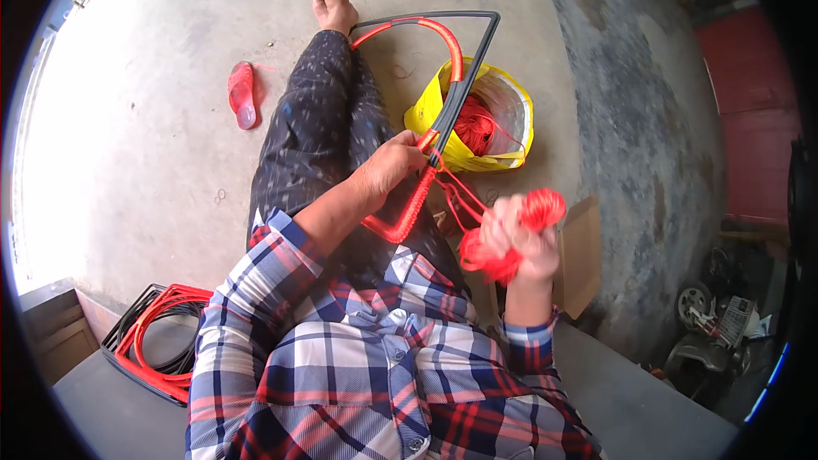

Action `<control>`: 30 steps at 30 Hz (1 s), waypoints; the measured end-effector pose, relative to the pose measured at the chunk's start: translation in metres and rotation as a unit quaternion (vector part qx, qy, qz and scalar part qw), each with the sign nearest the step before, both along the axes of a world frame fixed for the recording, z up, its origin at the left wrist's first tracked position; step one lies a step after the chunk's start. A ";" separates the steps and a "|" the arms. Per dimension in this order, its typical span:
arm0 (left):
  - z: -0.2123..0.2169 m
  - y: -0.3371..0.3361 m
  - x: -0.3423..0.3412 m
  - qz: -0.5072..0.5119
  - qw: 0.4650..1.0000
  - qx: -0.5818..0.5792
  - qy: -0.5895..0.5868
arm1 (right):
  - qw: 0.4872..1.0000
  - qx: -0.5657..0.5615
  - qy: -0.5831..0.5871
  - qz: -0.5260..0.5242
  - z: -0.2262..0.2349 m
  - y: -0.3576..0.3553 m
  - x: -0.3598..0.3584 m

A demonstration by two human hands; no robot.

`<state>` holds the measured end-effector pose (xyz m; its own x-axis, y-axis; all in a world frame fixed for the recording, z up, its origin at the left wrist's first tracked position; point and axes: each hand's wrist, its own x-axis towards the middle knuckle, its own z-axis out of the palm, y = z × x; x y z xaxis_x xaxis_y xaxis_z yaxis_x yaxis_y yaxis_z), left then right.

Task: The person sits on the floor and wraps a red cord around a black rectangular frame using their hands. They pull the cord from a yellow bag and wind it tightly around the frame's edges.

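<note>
My left hand (396,169) is closed round a black angular frame (481,54) that leans across my lap. Red cord is wound tightly round the frame's lower part, and more red wrapping covers a curved piece inside it. To the right, my right hand (521,243), blurred by motion, grips a bundle of red cord (544,208) that bulges out on both sides of the fist. Loose strands run from this bundle to the frame just beside my left hand. Beyond the frame stands an open yellow bag (487,160) with a ball of red cord (475,128) inside.
A cardboard box (583,257) sits right of my lap. Several black and red frames (145,349) lie on the grey bench (630,396) at my left. On the concrete floor is a red slipper (243,95). A wheeled machine (711,332) stands far right.
</note>
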<state>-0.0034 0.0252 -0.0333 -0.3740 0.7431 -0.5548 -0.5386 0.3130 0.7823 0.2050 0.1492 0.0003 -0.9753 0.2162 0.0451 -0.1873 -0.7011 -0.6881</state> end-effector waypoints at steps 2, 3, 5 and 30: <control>-0.013 0.002 -0.006 -0.006 1.000 -0.003 0.010 | 1.000 0.003 -0.012 -0.025 0.024 -0.030 0.005; -0.014 0.004 -0.005 0.002 1.000 -0.007 0.008 | 0.999 0.031 -0.039 -0.018 0.030 -0.038 0.008; -0.005 0.006 0.000 0.019 1.000 -0.021 0.008 | 0.998 0.035 -0.053 -0.011 0.046 -0.049 0.007; -0.005 -0.037 0.020 0.002 0.894 -0.083 0.441 | 0.826 0.520 -0.206 -0.072 -0.042 -0.026 -0.083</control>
